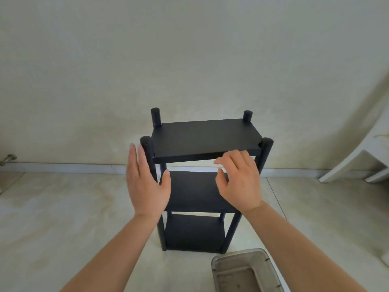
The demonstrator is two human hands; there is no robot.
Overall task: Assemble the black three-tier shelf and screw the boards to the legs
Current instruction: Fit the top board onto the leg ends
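Sitting nearest the camera at five o'clock, a clear plastic container [245,271] rests on the floor [63,207] just beside the shelf's near right foot; a step or a dropped arm could knock it into the frame.

Beyond it stands the black three-tier shelf [202,186], upright on the floor at the centre of view, all three boards seated between four legs. The left hand [146,182] is released, fingers straight, palm turned toward the near left leg [149,159] at nine o'clock of the top board [207,139], very close to it or grazing it; contact cannot be told. The right hand [240,181] is relaxed and holds nothing, its fingers loosely curled at the top board's front edge.

The risk, as a judgement, is stability: the frame is tall and narrow, and neither hand grips it, so a sideways nudge could tip it toward the wall [189,60] at twelve o'clock. Whether every screw is tight cannot be seen; a loose joint would let the frame rack.

At three o'clock, well apart, stands a white piece of furniture [357,163].
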